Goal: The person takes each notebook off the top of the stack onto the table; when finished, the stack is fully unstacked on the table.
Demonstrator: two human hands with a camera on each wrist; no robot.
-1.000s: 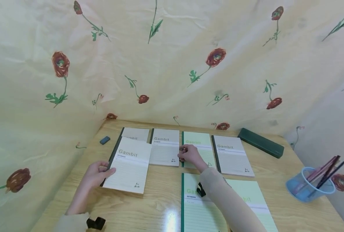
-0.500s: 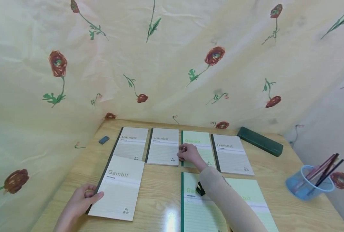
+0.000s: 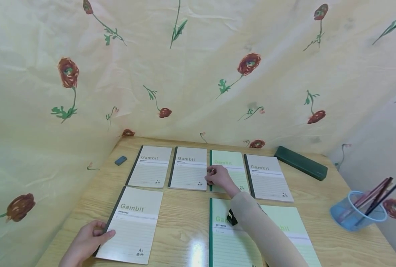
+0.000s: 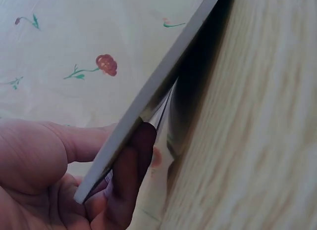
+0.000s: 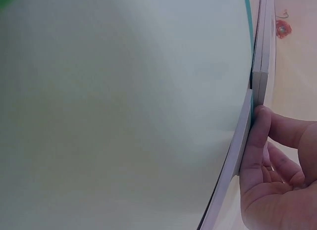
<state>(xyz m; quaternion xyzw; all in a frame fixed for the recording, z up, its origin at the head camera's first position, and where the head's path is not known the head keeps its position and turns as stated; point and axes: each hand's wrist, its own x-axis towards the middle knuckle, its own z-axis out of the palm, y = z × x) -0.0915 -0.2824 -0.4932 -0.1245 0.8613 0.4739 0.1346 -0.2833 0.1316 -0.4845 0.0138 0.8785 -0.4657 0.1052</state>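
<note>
My left hand point(image 3: 87, 240) grips the left edge of a white Gambit notebook point(image 3: 131, 222) with a black spine, at the front left. In the left wrist view, the thumb is on one side of this notebook point(image 4: 138, 104) and curled fingers are on the other; it tilts off the tabletop. My right hand point(image 3: 219, 178), fingers curled, pinches at the lower right edge of another white notebook point(image 3: 188, 170) in the back row. Beside and partly beneath that hand lies a green notebook point(image 3: 226, 159). The right wrist view shows thumb and index fingertip together at the notebook's corner point(image 5: 260, 84).
Two more white notebooks, one at back left point(image 3: 151, 167) and one right of the green one point(image 3: 268, 178), complete that row. Large green notebooks point(image 3: 231, 241) lie under the right forearm. Around them are a blue eraser point(image 3: 120, 160), a dark green case point(image 3: 300, 163) and a blue pencil cup point(image 3: 357, 211).
My left hand has drawn its white notebook toward the front left, uncovering the notebook behind it. My right hand has stayed in place.
</note>
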